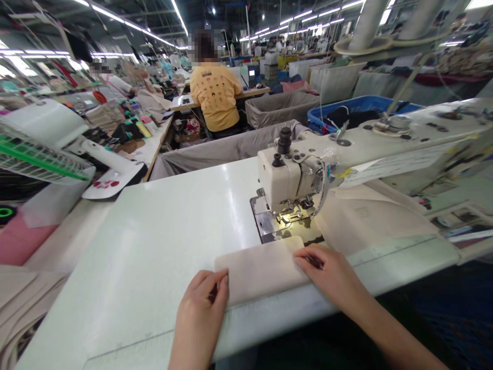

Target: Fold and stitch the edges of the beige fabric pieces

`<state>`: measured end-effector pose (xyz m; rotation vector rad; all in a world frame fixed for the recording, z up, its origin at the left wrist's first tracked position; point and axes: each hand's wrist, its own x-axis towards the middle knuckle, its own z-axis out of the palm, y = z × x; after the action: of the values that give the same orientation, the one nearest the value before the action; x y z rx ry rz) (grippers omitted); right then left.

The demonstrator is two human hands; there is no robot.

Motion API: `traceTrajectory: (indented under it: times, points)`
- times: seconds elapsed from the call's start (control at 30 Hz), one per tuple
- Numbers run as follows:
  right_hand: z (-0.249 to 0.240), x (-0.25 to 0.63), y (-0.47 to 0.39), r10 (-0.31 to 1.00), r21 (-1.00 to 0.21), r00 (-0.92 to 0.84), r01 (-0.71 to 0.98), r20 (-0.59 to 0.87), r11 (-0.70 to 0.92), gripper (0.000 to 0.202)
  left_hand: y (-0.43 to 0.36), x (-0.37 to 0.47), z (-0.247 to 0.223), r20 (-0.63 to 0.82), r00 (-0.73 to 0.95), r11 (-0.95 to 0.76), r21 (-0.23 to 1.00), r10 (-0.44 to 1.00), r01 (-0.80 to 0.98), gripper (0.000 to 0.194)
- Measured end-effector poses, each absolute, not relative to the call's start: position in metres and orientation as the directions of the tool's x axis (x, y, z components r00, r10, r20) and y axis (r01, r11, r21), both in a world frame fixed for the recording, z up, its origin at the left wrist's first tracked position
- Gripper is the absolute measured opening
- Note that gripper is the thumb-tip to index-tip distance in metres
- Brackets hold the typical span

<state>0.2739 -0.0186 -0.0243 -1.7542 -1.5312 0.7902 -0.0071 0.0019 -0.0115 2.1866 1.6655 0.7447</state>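
Note:
A beige fabric piece point(262, 270), roughly rectangular with rounded corners, lies flat on the white sewing table point(169, 236) near its front edge. My left hand point(204, 300) pinches its left edge between thumb and fingers. At the opposite end, my right hand point(327, 270) grips the right edge, with something dark and thin showing under the fingers that I cannot make out. Just beyond the fabric stands the sewing machine point(285, 180), its lamp lighting the metal needle plate point(265, 226). The piece's far edge lies close to that plate.
More beige fabric point(373, 216) lies under the machine arm at right. A white fan point(50, 128) stands at left beside stacked cloth point(23, 308). Behind the table are a grey cloth-lined bin point(215, 151), a blue basket point(365, 103) and a seated person in a yellow shirt point(214, 95).

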Motion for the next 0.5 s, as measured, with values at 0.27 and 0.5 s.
traceTrajectory:
  times: [0.27, 0.5]
  points:
    - [-0.016, 0.286, -0.019, 0.942, -0.408, -0.2, 0.863, 0.27, 0.3, 0.009, 0.013, -0.003, -0.007, 0.408, 0.56, -0.601, -0.033, 0.721, 0.798, 0.03]
    - [-0.021, 0.291, -0.018, 0.886, -0.252, -0.314, 0.877, 0.343, 0.408, 0.006, 0.064, 0.021, 0.016, -0.059, 0.726, -0.727, -0.111, 0.685, 0.677, 0.033]
